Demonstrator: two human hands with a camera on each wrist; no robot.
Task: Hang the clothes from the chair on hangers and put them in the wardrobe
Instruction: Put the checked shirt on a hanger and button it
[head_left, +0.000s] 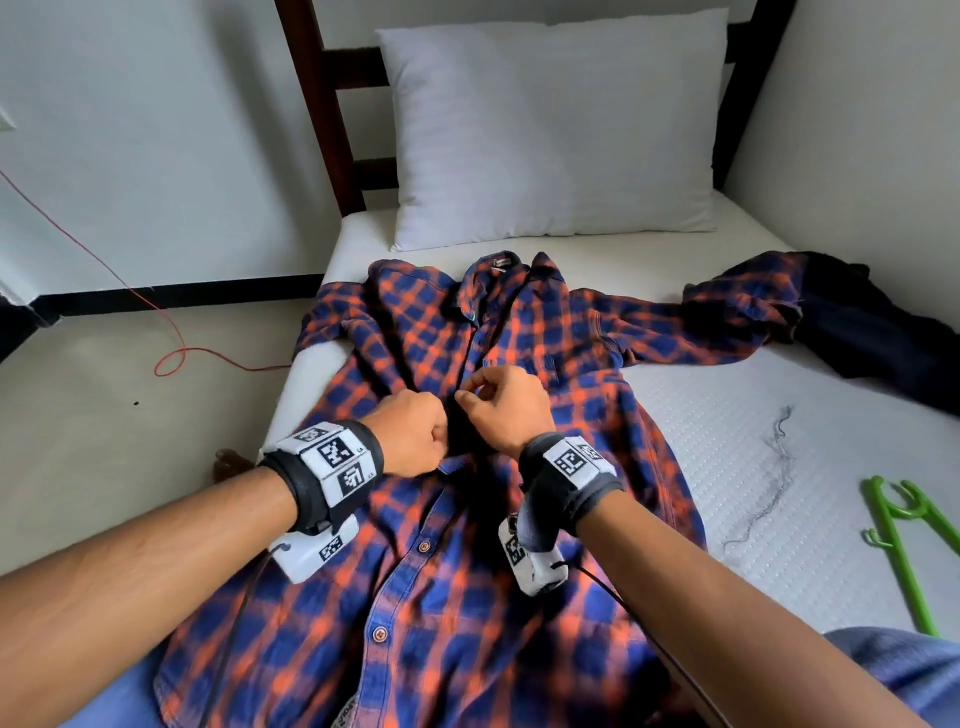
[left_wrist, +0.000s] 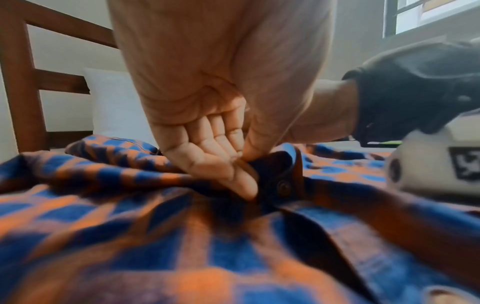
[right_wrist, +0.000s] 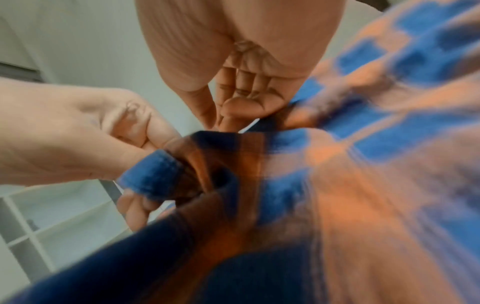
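Both hands — left hand (head_left: 415, 434), right hand (head_left: 506, 410) — pinch the plaid shirt's (head_left: 415, 613) front edge with curled fingers (left_wrist: 241, 185).

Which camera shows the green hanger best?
The head view: the green hanger lies in plain sight on the bed, right of the plaid shirt. The left wrist view shows at most a green sliver; the right wrist view shows none.

forearms: both of mine reached forward side by side, bare, a strapped band on each wrist | left hand (head_left: 415, 436): knuckles up, fingers curled, thumb and fingertips pinched on shirt (head_left: 415, 597) placket edge | right hand (head_left: 506, 408): just beside the left, fingers bent, pinched the facing shirt edge | hands: nearly touching
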